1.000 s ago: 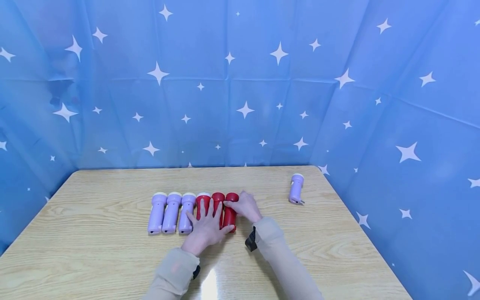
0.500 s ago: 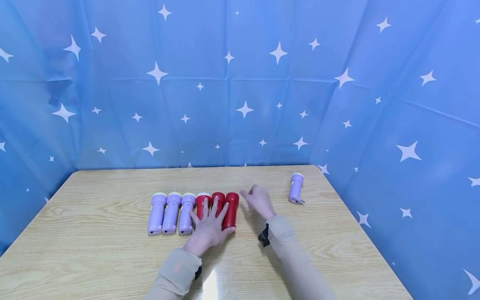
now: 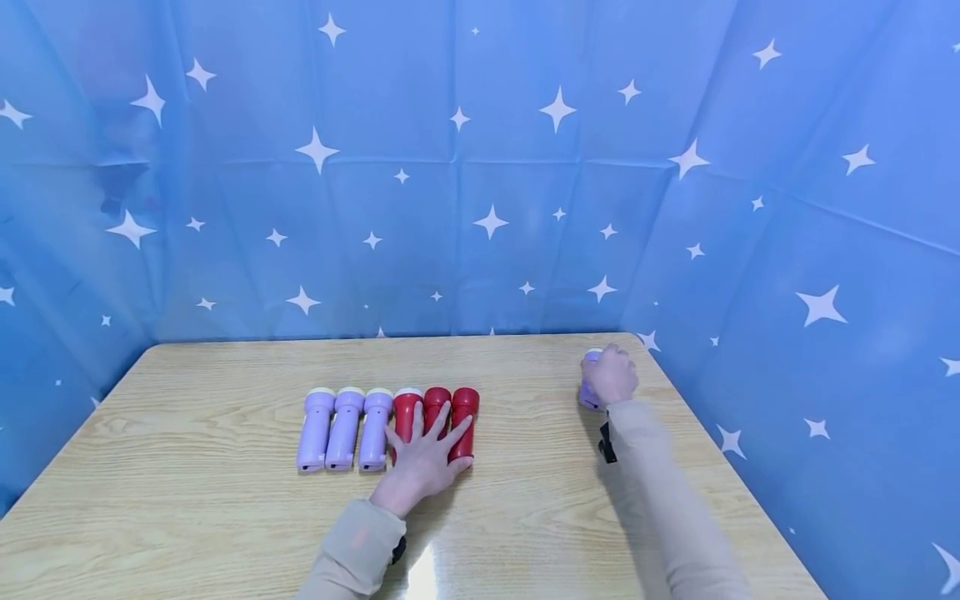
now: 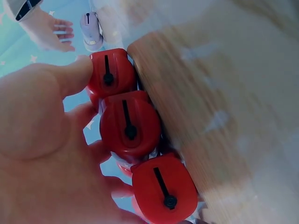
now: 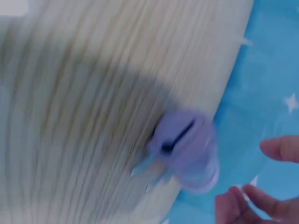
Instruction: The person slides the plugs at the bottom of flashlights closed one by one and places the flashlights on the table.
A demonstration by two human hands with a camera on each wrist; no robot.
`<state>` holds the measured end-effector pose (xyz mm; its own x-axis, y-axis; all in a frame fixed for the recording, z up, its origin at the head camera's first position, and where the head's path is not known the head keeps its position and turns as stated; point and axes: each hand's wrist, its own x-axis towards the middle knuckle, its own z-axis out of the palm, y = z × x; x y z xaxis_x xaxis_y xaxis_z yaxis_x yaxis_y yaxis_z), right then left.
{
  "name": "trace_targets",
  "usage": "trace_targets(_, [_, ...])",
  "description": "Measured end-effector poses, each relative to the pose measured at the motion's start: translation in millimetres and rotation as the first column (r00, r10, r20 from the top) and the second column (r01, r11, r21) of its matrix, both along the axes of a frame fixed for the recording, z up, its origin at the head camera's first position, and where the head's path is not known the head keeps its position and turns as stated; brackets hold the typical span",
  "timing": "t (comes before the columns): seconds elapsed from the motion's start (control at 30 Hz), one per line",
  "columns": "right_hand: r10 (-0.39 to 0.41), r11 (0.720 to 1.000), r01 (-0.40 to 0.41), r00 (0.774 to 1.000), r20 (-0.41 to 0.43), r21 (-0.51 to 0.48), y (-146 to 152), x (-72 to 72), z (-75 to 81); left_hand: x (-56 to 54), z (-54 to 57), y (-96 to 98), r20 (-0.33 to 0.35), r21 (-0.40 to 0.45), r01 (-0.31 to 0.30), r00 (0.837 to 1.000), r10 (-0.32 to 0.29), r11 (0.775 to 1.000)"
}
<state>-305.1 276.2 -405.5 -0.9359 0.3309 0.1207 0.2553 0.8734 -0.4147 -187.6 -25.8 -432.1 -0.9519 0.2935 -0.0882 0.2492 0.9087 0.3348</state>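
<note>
My left hand (image 3: 424,465) lies spread with its fingers straight over three red flashlights (image 3: 466,402) side by side on the table. In the left wrist view its thumb touches the end one (image 4: 112,70), and the fingertips reach behind the others. Off at the right, my right hand (image 3: 613,375) is over a lone lavender flashlight (image 3: 589,397), hiding part of it in the head view. The right wrist view, blurred, has this lavender flashlight (image 5: 187,140) with two prongs sticking out of its base. There the thumb and fingers (image 5: 280,148) are parted, with a gap to it.
Three more lavender flashlights (image 3: 343,429) stand in line with the red ones, to their left. All are on a light wooden table (image 3: 225,517). A blue curtain with white stars (image 3: 480,167) closes off the back and right sides.
My right hand has left the rightmost red flashlight and moved right and back to the lone lavender one. My left hand has stayed on the red flashlights.
</note>
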Motion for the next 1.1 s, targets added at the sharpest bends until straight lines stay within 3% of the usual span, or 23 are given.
trace_targets(0.17, [0.039, 0.999, -0.031, 0.982, 0.186, -0.043, 15, 1.9, 1.2, -0.6, 0.7, 0.2, 0.013, -0.005, -0.001, 1.0, 0.002, 1.0])
trace_targets(0.33, [0.06, 0.992, -0.026, 0.959, 0.278, -0.124, 17, 4.0, -2.3, -0.1, 1.2, 0.3, 0.019, -0.001, 0.0, 1.0, 0.0, 1.0])
trace_targets(0.67, [0.072, 0.988, -0.04, 0.973, 0.217, -0.146, 20, -1.6, -13.7, -0.3, -1.0, 0.7, 0.011, -0.014, 0.002, 1.0, -0.002, 1.0])
trace_targets(1.1, [0.011, 0.968, 0.029, 0.988, 0.157, -0.247, 23, -4.6, -22.0, 0.6, -4.2, 0.9, 0.001, -0.006, 0.002, 1.0, -0.002, 1.0])
